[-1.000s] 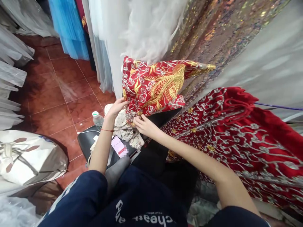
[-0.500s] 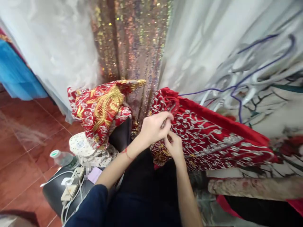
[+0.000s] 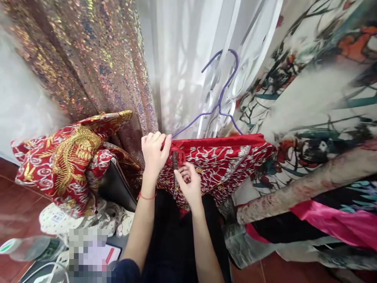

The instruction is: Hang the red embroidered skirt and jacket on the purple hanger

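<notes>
A red embroidered skirt [image 3: 216, 157] with silver and gold patterning hangs over my lap from a purple hanger [image 3: 219, 107]. My left hand [image 3: 155, 151] is closed round the left end of its red waistband, where the hanger's arm runs in. Just below and to the right, my right hand [image 3: 189, 184] has its fingers curled against the cloth, beside a narrow dark strip [image 3: 176, 160] at the skirt's opening. I cannot make out whether that strip is a zipper. Red loops of cord or fabric lie between the two hands.
Another red garment [image 3: 76, 157] with gold embroidery drapes over a black chair back [image 3: 118, 186] at left. Below it are a spotted white cap [image 3: 60, 217], a plastic bottle [image 3: 35, 248] and a phone [image 3: 110, 253]. A floral fabric roll [image 3: 306, 188] lies at right; sequined cloth [image 3: 103, 59] hangs behind.
My view has turned right. The hanger and waistband now stand more level before me. My hands, formerly together at the skirt's edge, are apart, the left up at the waistband's end.
</notes>
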Motion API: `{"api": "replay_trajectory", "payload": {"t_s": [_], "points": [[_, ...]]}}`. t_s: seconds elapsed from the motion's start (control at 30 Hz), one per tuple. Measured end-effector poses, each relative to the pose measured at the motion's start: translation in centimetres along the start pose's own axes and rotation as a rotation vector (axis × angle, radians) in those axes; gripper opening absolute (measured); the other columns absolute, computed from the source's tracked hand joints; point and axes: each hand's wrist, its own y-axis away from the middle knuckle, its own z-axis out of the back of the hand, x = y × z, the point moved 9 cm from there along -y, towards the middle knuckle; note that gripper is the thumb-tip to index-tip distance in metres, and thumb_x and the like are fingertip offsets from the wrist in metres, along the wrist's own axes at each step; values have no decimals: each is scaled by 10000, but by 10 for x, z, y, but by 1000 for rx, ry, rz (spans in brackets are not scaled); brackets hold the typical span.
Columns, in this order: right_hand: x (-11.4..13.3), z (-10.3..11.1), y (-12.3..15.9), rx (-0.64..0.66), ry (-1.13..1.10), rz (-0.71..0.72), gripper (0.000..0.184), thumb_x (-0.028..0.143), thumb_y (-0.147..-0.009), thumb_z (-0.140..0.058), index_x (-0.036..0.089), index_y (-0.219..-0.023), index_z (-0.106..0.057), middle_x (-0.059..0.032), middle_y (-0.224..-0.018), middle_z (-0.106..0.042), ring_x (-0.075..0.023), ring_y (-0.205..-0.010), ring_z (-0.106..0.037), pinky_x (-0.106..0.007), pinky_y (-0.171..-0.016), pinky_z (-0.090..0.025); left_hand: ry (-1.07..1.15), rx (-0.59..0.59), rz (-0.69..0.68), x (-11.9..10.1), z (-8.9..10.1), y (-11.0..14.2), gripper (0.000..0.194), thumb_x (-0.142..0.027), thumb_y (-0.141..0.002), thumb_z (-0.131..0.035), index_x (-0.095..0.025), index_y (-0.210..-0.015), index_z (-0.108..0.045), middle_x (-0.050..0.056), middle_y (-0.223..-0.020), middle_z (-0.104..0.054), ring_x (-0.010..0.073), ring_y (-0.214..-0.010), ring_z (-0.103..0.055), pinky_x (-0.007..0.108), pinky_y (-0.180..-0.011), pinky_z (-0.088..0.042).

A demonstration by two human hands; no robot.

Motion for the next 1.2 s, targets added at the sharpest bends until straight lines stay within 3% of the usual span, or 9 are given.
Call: {"api": "replay_trajectory", "payload": {"t_s": [0.1, 0.2, 0.43, 0.63, 0.73, 0.87, 1.0, 1.13, 1.2], "points": [[13, 6, -6, -108, -7, -30, 254, 441, -894, -655, 215, -886, -541, 27, -713, -626, -104, -593, -572, -223, -578, -455, -50, -28, 28, -16, 11, 14, 373, -368, -1029, -401, -220, -722, -552, 42, -734, -581, 215, -791, -496, 390, -822, -328], [17, 9, -4, -124, 31, -34, 306, 447, -948, -579, 221, -760, -494, 47, -607, -556, -97, -531, -507, -229, -575, -432, -50, -47, 54, -18, 9, 16, 366, -353, -1027, -408, -221, -713, -544, 42, -729, -583, 218, -792, -496, 393, -821, -327], [11, 12, 2, -24, 37, -32, 294, 440, -995, -491, 214, -843, -601, 13, -630, -667, -122, -531, -603, -233, -583, -454, -33, -81, 7, -9, -2, 10, 356, -321, -1030, -394, -220, -717, -530, 43, -729, -583, 216, -786, -498, 392, -798, -326], [15, 14, 6, -8, 62, 19, 295, 419, -969, -515, 216, -781, -616, -1, -662, -672, -126, -530, -565, -250, -569, -434, -45, -70, -48, -10, 0, 12, 278, -289, -1014, -430, -227, -791, -585, 35, -749, -604, 214, -786, -516, 393, -790, -331], [12, 11, 8, 50, -87, -8, 355, 425, -941, -529, 212, -659, -567, -21, -663, -661, -143, -577, -581, -263, -568, -437, -22, -44, -47, -13, 4, 13, 229, -337, -995, -476, -227, -830, -590, 32, -787, -627, 218, -803, -529, 400, -812, -346], [-3, 12, 10, 47, -417, -201, 354, 417, -921, -471, 221, -627, -492, 8, -535, -580, -133, -474, -523, -264, -494, -407, -2, 15, -21, -14, 2, 12, 217, -437, -888, -620, -233, -829, -576, 26, -794, -629, 232, -828, -550, 405, -830, -367], [-21, 47, 8, -202, -428, -259, 320, 411, -865, -515, 231, -611, -446, 37, -465, -518, -112, -410, -449, -248, -442, -354, -13, 52, -35, -12, -4, 12, 144, -366, -874, -615, -233, -837, -578, 27, -807, -631, 235, -837, -550, 402, -841, -373], [-46, 122, 16, -563, -399, -209, 316, 374, -851, -424, 254, -578, -320, 62, -411, -393, -100, -368, -372, -234, -403, -284, 12, 64, -29, -3, -9, 8, 124, -330, -919, -570, -231, -847, -589, 28, -816, -634, 229, -844, -546, 396, -847, -368], [-59, 150, 20, -635, -456, -177, 336, 386, -829, -445, 256, -590, -247, 103, -422, -270, -76, -341, -250, -221, -378, -226, 33, 83, -29, -1, -12, 7, 152, -365, -920, -586, -234, -843, -591, 24, -809, -629, 227, -843, -544, 396, -862, -368]]}}
